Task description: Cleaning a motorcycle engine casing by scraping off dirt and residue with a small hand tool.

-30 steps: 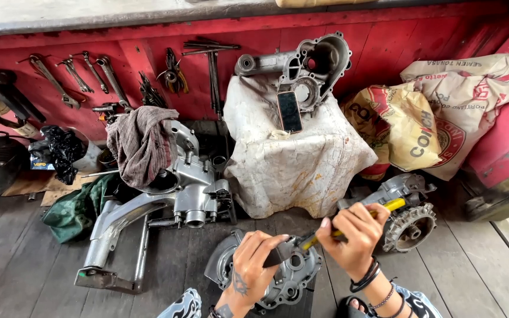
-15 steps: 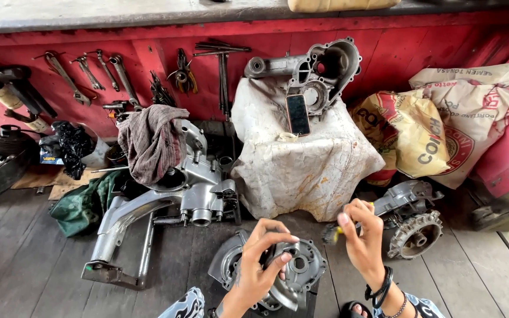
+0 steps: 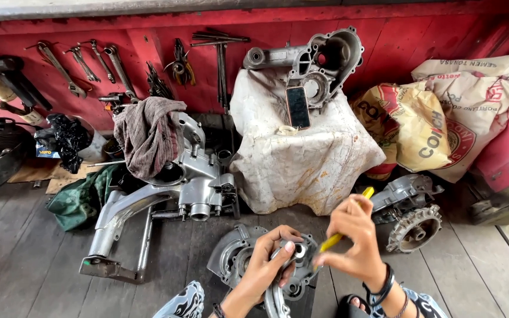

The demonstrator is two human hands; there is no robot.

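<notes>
My left hand (image 3: 269, 265) grips the top of a grey metal engine cover (image 3: 237, 262) that stands on the wooden floor near the bottom centre. A round bearing seat (image 3: 299, 251) shows just past my fingertips. My right hand (image 3: 354, 238) holds a yellow-handled screwdriver (image 3: 349, 221), its handle sticking up to the right and its tip angled down toward the bearing seat. The two hands are close together over the cover.
A silver engine casing with swingarm (image 3: 148, 206) lies left, a brown rag (image 3: 148, 135) draped on it. A cloth-covered block (image 3: 301, 159) carries another casing (image 3: 319, 65) and a phone (image 3: 297, 107). A toothed clutch part (image 3: 413, 224) sits right. Sacks (image 3: 437, 118) lean against the red wall with wrenches (image 3: 83, 62).
The view has shifted and tilted slightly. My right hand rose and turned the screwdriver, bringing its tip closer to the cover. My left hand stays on the cover.
</notes>
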